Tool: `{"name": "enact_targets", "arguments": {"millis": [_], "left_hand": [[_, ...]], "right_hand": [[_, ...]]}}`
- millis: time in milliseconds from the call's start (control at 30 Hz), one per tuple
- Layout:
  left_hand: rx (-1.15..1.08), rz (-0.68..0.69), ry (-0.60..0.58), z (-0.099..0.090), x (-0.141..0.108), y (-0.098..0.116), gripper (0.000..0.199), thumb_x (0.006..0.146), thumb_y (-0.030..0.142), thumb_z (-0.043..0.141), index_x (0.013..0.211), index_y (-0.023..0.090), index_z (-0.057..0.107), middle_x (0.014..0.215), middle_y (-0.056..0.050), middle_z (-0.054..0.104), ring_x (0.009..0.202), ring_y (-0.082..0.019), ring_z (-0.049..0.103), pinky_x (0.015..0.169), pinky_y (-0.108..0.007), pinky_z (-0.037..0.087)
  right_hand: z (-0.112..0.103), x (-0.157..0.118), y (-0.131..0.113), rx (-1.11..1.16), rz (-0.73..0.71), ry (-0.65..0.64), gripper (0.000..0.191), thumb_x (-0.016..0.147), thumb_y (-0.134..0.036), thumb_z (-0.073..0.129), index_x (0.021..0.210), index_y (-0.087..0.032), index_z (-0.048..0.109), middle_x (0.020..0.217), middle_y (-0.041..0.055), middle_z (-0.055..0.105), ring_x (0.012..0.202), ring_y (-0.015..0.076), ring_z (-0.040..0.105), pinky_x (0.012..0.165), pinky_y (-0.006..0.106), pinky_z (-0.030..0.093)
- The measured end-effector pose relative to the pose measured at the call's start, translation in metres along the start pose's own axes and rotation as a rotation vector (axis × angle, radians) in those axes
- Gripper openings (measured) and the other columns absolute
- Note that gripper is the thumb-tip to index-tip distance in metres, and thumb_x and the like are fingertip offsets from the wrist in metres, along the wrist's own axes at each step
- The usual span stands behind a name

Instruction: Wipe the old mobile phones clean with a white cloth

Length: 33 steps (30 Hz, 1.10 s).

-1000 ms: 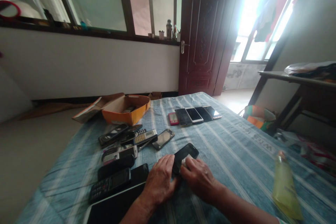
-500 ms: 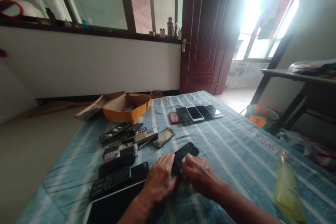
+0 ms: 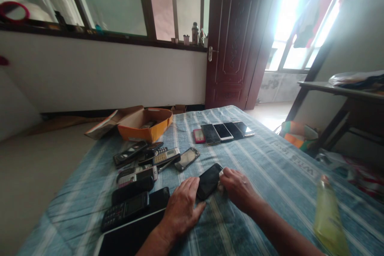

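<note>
A black smartphone (image 3: 209, 182) lies face up on the striped bed cover (image 3: 258, 192), tilted slightly to the right. My left hand (image 3: 183, 204) steadies it at its lower left corner, fingertips on the left edge and thumb by the bottom end. My right hand (image 3: 240, 187) is closed round a crumpled white cloth or tissue (image 3: 221, 180), which touches the phone's right edge; most of the wad is hidden in the fingers. Left of my hands lie a dark tablet (image 3: 132, 234) with a white rim, a black keypad phone (image 3: 126, 210) and several other old phones.
An open orange box (image 3: 150, 130) stands at the far left. Several smartphones (image 3: 222, 132) lie in a row beyond my hands, beside a small pink-edged item (image 3: 199, 136). A touchscreen phone (image 3: 187, 159) lies nearer. A bottle of yellow liquid (image 3: 329, 216) is at the right.
My right hand has moved with the white wad from over the phone's screen to its right edge, leaving the screen uncovered. My left hand stays at the phone's left side.
</note>
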<state>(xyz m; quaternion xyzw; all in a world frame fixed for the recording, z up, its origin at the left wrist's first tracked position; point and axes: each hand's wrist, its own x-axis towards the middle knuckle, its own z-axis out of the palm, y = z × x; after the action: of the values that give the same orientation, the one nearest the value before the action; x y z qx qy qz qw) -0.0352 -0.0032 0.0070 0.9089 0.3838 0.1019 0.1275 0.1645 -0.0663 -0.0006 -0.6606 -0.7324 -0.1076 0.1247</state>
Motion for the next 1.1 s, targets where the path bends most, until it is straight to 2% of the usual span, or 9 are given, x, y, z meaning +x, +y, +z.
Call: {"name": "enact_targets", "arguments": {"millis": [100, 367, 467, 533, 600, 700, 867, 1000, 1100], "left_hand": [[0.0, -0.004, 0.004, 0.0, 0.001, 0.0, 0.06, 0.077, 0.03, 0.063, 0.132, 0.009, 0.051, 0.137, -0.018, 0.053, 0.13, -0.03, 0.048, 0.111, -0.043, 0.038], [0.035, 0.038, 0.036, 0.002, 0.003, -0.001, 0.055, 0.077, 0.027, 0.057, 0.131, 0.012, 0.052, 0.134, -0.016, 0.056, 0.127, -0.029, 0.05, 0.108, -0.044, 0.041], [0.016, 0.034, 0.033, 0.002, 0.002, -0.001, 0.056, 0.077, 0.028, 0.058, 0.131, 0.013, 0.052, 0.135, -0.017, 0.056, 0.127, -0.03, 0.05, 0.108, -0.045, 0.04], [0.007, 0.017, 0.025, 0.002, 0.001, 0.001, 0.057, 0.078, 0.031, 0.06, 0.131, 0.011, 0.051, 0.135, -0.018, 0.055, 0.128, -0.031, 0.049, 0.108, -0.046, 0.039], [-0.001, 0.002, 0.024, 0.001, 0.001, 0.002, 0.059, 0.078, 0.034, 0.061, 0.131, 0.011, 0.051, 0.135, -0.018, 0.055, 0.128, -0.031, 0.049, 0.108, -0.047, 0.039], [-0.007, -0.004, 0.032, 0.001, 0.002, 0.004, 0.059, 0.078, 0.035, 0.062, 0.131, 0.012, 0.052, 0.134, -0.018, 0.056, 0.128, -0.032, 0.049, 0.107, -0.047, 0.039], [0.002, 0.008, 0.032, 0.0, 0.003, 0.004, 0.057, 0.077, 0.029, 0.061, 0.13, 0.012, 0.052, 0.134, -0.017, 0.056, 0.128, -0.03, 0.049, 0.109, -0.044, 0.039], [0.0, 0.031, 0.042, 0.001, 0.003, 0.002, 0.058, 0.076, 0.034, 0.061, 0.129, 0.011, 0.052, 0.132, -0.018, 0.057, 0.126, -0.03, 0.051, 0.107, -0.044, 0.04], [0.002, 0.036, 0.051, 0.002, 0.003, 0.0, 0.058, 0.077, 0.037, 0.06, 0.128, 0.011, 0.053, 0.132, -0.019, 0.057, 0.126, -0.031, 0.051, 0.107, -0.045, 0.041]], "right_hand": [[-0.001, 0.0, 0.002, -0.015, -0.012, 0.017, 0.021, 0.086, -0.004, 0.051, 0.074, -0.019, 0.06, 0.083, 0.0018, 0.06, 0.073, 0.0151, 0.052, 0.065, 0.029, 0.032], [0.005, -0.003, -0.026, 0.045, -0.221, 0.14, 0.015, 0.087, -0.011, 0.056, 0.074, -0.019, 0.056, 0.082, 0.0018, 0.057, 0.074, 0.016, 0.049, 0.064, 0.03, 0.029], [0.002, -0.002, -0.013, 0.08, -0.219, 0.075, 0.017, 0.086, -0.008, 0.052, 0.073, -0.019, 0.056, 0.08, 0.0007, 0.057, 0.07, 0.0144, 0.048, 0.063, 0.029, 0.029], [0.0, -0.001, 0.003, 0.063, -0.144, 0.035, 0.02, 0.085, -0.005, 0.049, 0.072, -0.019, 0.057, 0.079, 0.0005, 0.057, 0.07, 0.0141, 0.049, 0.063, 0.028, 0.03], [-0.002, 0.0, 0.016, 0.03, -0.056, 0.036, 0.023, 0.085, -0.003, 0.047, 0.072, -0.018, 0.058, 0.08, 0.0016, 0.058, 0.07, 0.0143, 0.049, 0.063, 0.028, 0.03], [-0.003, 0.002, 0.02, 0.007, -0.027, 0.033, 0.023, 0.086, -0.004, 0.046, 0.073, -0.018, 0.06, 0.081, 0.0027, 0.059, 0.07, 0.015, 0.049, 0.064, 0.029, 0.03], [0.0, 0.0, -0.006, 0.034, -0.145, 0.038, 0.017, 0.084, -0.007, 0.051, 0.074, -0.018, 0.06, 0.081, 0.0026, 0.058, 0.073, 0.016, 0.049, 0.064, 0.03, 0.03], [0.005, 0.0, -0.027, 0.07, -0.261, 0.097, 0.014, 0.085, -0.011, 0.054, 0.074, -0.018, 0.058, 0.081, 0.0034, 0.057, 0.073, 0.016, 0.047, 0.063, 0.03, 0.03], [0.006, 0.001, -0.032, 0.103, -0.313, 0.113, 0.013, 0.085, -0.012, 0.055, 0.074, -0.018, 0.057, 0.081, 0.0031, 0.056, 0.072, 0.0154, 0.047, 0.063, 0.03, 0.03]]}}
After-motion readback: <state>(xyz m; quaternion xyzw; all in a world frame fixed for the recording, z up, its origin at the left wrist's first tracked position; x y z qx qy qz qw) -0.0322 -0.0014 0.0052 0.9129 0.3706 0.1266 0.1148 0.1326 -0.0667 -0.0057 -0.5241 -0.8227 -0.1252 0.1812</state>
